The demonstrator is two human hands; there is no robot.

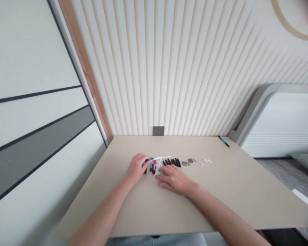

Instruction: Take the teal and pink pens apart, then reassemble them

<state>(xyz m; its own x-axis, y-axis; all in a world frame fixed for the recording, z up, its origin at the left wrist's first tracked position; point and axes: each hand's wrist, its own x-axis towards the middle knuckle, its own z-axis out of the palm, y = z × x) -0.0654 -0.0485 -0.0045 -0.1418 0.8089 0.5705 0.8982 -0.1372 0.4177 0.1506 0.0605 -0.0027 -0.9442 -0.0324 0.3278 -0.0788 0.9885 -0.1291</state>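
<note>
My left hand (138,167) pinches a pen piece with a dark barrel, and a thin white refill (165,157) points out of it to the right. Under and beside that hand lie pen barrels (154,166) in blue, red and black. A row of slim white refills (158,166) lies between my two hands. My right hand (176,178) rests low over the table, fingers spread, its fingertips at the near ends of the refills. Just beyond its fingers are several black grips (175,162), side by side, partly hidden by the hand.
On the beige table (133,212), small metal parts (188,162) and small white pieces (206,160) lie to the right of the grips. A blue and black pen (224,141) lies at the far right corner. A dark wall socket (158,131) sits behind the table's back edge.
</note>
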